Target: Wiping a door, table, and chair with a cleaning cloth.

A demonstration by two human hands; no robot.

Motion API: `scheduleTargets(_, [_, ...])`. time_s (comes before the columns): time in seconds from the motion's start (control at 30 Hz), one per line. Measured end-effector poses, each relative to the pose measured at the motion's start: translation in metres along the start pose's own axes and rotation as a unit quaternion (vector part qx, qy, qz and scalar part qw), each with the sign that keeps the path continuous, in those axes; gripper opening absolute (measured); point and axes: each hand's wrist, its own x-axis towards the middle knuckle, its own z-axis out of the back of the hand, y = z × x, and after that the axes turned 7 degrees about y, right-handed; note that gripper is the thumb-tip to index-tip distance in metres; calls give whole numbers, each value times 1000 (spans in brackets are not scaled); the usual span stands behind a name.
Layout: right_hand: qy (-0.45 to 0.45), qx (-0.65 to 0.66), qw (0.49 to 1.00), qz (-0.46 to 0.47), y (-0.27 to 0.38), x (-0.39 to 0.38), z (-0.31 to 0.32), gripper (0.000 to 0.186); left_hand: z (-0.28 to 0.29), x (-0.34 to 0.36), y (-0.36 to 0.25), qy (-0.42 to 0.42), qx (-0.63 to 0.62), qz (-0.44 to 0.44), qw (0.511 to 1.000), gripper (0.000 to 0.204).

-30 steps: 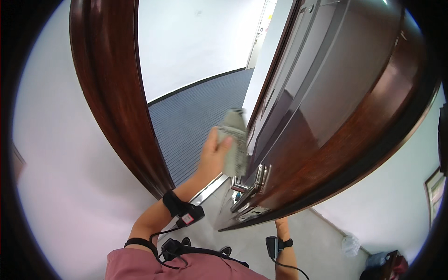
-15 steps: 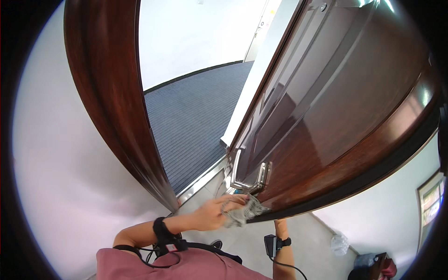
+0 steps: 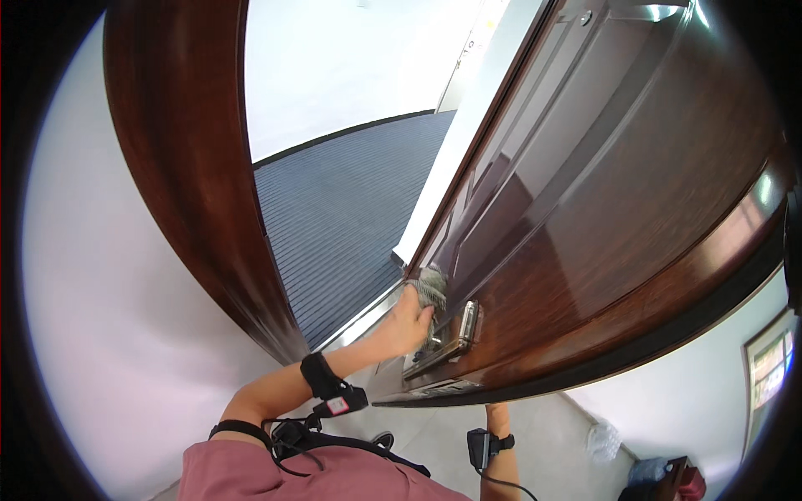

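Note:
My left hand (image 3: 407,324) is closed on a grey striped cloth (image 3: 429,286). The cloth lies against the face of a glossy dark brown door (image 3: 576,259) and over part of its silver handle. The uncovered end of the door handle (image 3: 469,324) stands just right of my left fingers. Below it, the latch plate (image 3: 447,388) shows on the door's edge. My right hand (image 3: 499,414) reaches up behind the door's near edge; only its wrist end shows, and its fingers are hidden.
A brown door frame (image 3: 180,167) curves up at the left beside a pale wall. Beyond the doorway lies a ribbed blue-grey mat (image 3: 342,217). At lower right are a clear plastic bag (image 3: 603,441) and a dark red item (image 3: 692,483). Both wrists carry strapped devices with cables.
My left hand has moved up and away with the cloth, from the door's near edge to the handle. The door's edge has shifted slightly, exposing the latch plate. My right arm stays nearly still.

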Motion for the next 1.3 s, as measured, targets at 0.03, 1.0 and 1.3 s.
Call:
scheduleTargets(0.03, [0,-2,1000,-1,-2,4,0,40,3,3,-10,16,-25,16,999,34])
scheduleTargets(1.0, [-12,-10,1000,-19,9,-23,16,40,44,-20,12,-35,-348,-14,937,47])
scheduleTargets(1.3, [-11,-9,1000,-28,4,-39,18,41,7,57,5,79,50,-27,995,43])
